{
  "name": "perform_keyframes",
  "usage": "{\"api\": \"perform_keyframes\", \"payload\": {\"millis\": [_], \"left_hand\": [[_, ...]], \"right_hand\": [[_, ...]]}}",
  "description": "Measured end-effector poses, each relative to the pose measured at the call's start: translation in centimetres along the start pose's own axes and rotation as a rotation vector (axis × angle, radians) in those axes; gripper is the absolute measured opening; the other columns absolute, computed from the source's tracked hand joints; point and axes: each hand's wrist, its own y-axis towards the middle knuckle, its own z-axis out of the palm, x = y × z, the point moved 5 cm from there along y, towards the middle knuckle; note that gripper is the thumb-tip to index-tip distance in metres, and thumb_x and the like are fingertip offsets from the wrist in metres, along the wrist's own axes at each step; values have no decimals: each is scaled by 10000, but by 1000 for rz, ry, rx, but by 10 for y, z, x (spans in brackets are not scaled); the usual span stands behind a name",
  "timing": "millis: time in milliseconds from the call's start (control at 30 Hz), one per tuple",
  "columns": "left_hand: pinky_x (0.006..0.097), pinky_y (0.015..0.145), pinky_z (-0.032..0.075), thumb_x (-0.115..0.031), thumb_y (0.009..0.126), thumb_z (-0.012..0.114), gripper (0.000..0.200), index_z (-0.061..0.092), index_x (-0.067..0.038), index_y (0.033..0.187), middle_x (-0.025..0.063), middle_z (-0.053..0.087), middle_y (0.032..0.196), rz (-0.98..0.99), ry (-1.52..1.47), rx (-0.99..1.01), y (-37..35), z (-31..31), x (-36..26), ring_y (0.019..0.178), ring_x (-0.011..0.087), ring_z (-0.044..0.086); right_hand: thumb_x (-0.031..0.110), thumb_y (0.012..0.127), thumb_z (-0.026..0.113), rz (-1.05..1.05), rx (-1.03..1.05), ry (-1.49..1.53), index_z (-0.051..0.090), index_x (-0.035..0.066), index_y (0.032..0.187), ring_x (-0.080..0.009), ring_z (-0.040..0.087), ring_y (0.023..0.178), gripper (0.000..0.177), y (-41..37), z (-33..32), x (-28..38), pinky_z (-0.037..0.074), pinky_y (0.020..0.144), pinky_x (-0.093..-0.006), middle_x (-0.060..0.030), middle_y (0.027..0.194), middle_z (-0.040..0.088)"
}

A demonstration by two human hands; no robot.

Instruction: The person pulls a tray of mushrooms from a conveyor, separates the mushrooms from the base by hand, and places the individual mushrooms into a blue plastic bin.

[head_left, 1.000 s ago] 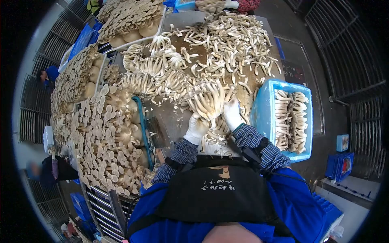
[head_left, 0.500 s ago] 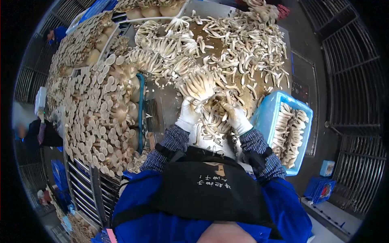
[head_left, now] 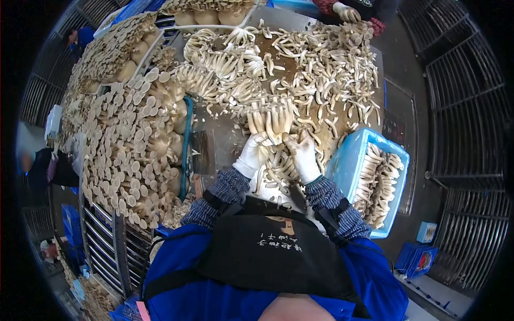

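Note:
A cluster of mushrooms (head_left: 270, 117) with pale, thick stems stands upright between my two white-gloved hands. My left hand (head_left: 252, 155) is closed around the lower left side of this cluster. At its lower right, the fingers of my right hand (head_left: 303, 157) pinch the base, with brown stains on the fingertips. Loose mushroom stems (head_left: 281, 166) lie just below and between the hands. Beyond the cluster, trimmed mushroom bunches (head_left: 219, 67) are laid out in rows, and many single mushrooms (head_left: 332, 69) are scattered to the right.
To my right stands a blue foam box (head_left: 348, 160) lined with rows of mushrooms. Uncut mushroom blocks (head_left: 128, 150) fill the left side, beside a teal-edged strip (head_left: 187, 144). A co-worker's gloved hand (head_left: 347, 12) is at the table's far end. Metal racks (head_left: 468, 107) line the right.
The mushroom cluster has turned more upright between my hands. My right hand has moved left to its base, and the dark clump by its fingers no longer shows. A co-worker's gloved hand has appeared at the far end.

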Motion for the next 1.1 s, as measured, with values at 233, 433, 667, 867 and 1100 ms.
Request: {"api": "perform_keyframes", "payload": {"millis": [233,433,667,867,1100], "left_hand": [[394,990,515,6,885,563,565,405,-73,1422,111,627,1208,219,212,-229,14,-2,-3,1129,237,616],[359,1083,396,22,703,781,943,218,-17,1458,145,423,1408,505,983,-332,4,44,6,1295,220,454],[347,1069,415,78,765,711,903,173,-2,1486,144,444,1413,388,825,-380,7,36,-5,1259,216,494],[342,1041,441,136,749,657,867,209,-50,1467,140,479,1383,325,902,-333,7,39,-11,1222,221,522],[341,981,497,166,787,609,732,330,-59,1425,105,526,1343,172,514,-301,22,6,-8,1198,200,556]], "right_hand": [[77,898,684,4,-15,-373,328,-108,1416,-230,586,1141,655,-18,4,18,502,941,-304,-206,1316,502],[152,847,726,-192,-298,-700,487,-84,1284,-373,590,1113,551,-13,18,57,460,980,-429,-289,1170,588],[63,849,661,-204,-102,-428,493,-30,1288,-302,570,1149,479,-13,17,55,465,970,-424,-214,1204,583],[94,904,647,-133,-254,30,389,-44,1397,-260,514,1244,573,-13,-7,22,402,1064,-388,-236,1367,482],[165,927,643,126,-106,-138,551,16,1111,-168,526,949,253,-16,19,42,497,831,-362,-124,1065,538]]}}
